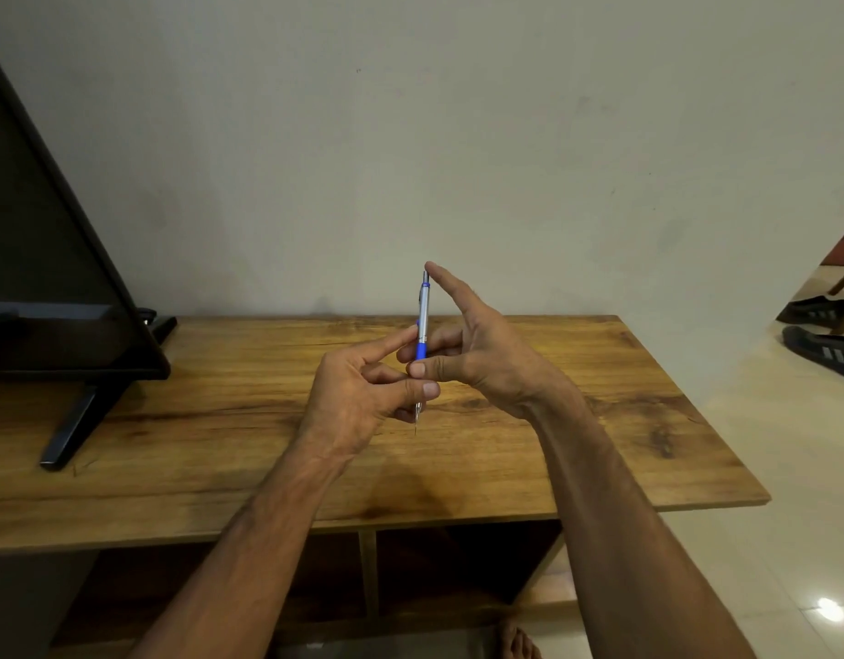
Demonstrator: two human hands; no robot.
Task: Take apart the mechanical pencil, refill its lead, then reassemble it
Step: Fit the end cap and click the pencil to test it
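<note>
The mechanical pencil (423, 312) has a silver barrel and a blue grip and stands upright above the wooden table (577, 420), tip down, with a thin lead showing below the tip. My left hand (358, 397) pinches its lower end between thumb and fingers, the index finger touching the barrel. My right hand (477, 354) holds the blue grip between thumb and curled fingers, while its index finger reaches up and rests on the pencil's top end.
A black flat screen (54, 259) on a stand with angled feet occupies the table's left part. Dark sandals (824, 340) and a chair leg are on the tiled floor at the right. Below the tabletop are open shelves, and a bare foot (520, 642) shows on the floor.
</note>
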